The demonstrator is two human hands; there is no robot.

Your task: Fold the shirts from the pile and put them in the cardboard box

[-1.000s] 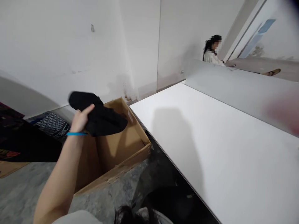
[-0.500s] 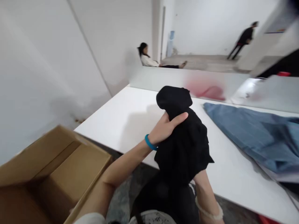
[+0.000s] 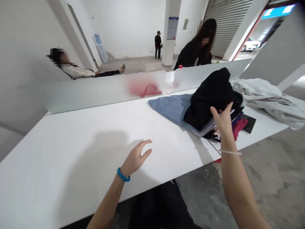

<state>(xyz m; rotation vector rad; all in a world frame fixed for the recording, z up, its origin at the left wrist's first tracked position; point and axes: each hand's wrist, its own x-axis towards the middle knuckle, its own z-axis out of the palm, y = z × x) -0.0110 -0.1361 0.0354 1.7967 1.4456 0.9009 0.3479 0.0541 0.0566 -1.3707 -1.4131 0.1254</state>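
Note:
My left hand [image 3: 137, 157], with a blue band on the wrist, hovers open over the bare white table [image 3: 71, 152] and holds nothing. My right hand [image 3: 222, 119] has its fingers spread against the near side of a bunched black garment [image 3: 212, 95]. That garment lies on top of a pile of clothes at the table's right end. Under it are a folded blue garment [image 3: 170, 106], some pale layers and a red piece [image 3: 239, 125]. A flat dark object [image 3: 249, 123] lies beside the pile.
A crumpled pale grey garment [image 3: 264, 95] lies further right. A low white divider [image 3: 95, 92] runs along the table's far edge. One person [image 3: 195, 51] stands behind it, another [image 3: 71, 68] sits on the floor at left, a third [image 3: 157, 43] stands far back.
The view has swung right, away from the cardboard box. The black garment has gone from my left hand onto the clothes pile, and my left hand is now empty.

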